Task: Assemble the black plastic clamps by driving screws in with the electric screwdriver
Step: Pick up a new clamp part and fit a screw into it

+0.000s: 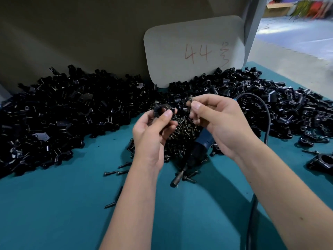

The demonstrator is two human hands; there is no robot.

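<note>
My left hand (pixel 153 130) pinches a black plastic clamp (pixel 163 110) between thumb and fingers, held up over the table. Just to its right, my right hand (pixel 216 121) pinches a small screw (pixel 189 100) at its fingertips, a short gap from the clamp. The blue-and-black electric screwdriver (pixel 195 150) lies on the teal table (pixel 63 204) below my right hand, tip toward me, on a pile of dark screws (pixel 182 130). Its black cable (pixel 264 112) arcs behind my right wrist.
Big heaps of black clamp parts lie at the left (pixel 54 114) and right (pixel 270 100). A white card marked 44 (pixel 194 51) leans on the back wall. Loose screws (pixel 115 172) lie by my left forearm. An assembled clamp (pixel 322 160) sits at the right edge.
</note>
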